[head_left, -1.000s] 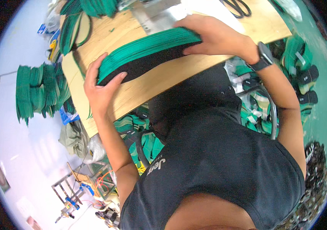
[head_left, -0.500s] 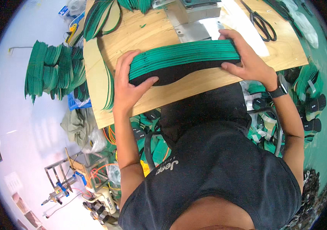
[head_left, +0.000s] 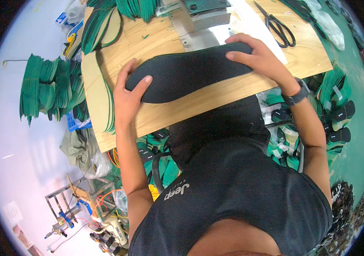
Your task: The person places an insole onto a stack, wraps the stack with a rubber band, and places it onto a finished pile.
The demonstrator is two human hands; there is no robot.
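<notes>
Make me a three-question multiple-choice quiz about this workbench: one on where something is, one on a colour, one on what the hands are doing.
1. Where do the scissors lie?
A. on the floor
B. on the table's far right
C. in the left hand

2. What colour is the insole stack's top face?
A. black
B. yellow
C. white

3. How is the stack held?
A. one hand only
B. untouched
C. a hand at each end

Answers: 1 B, they rest on the wood beyond the right hand. 2 A, the face is dark. 3 C, both hands grip its ends.
</notes>
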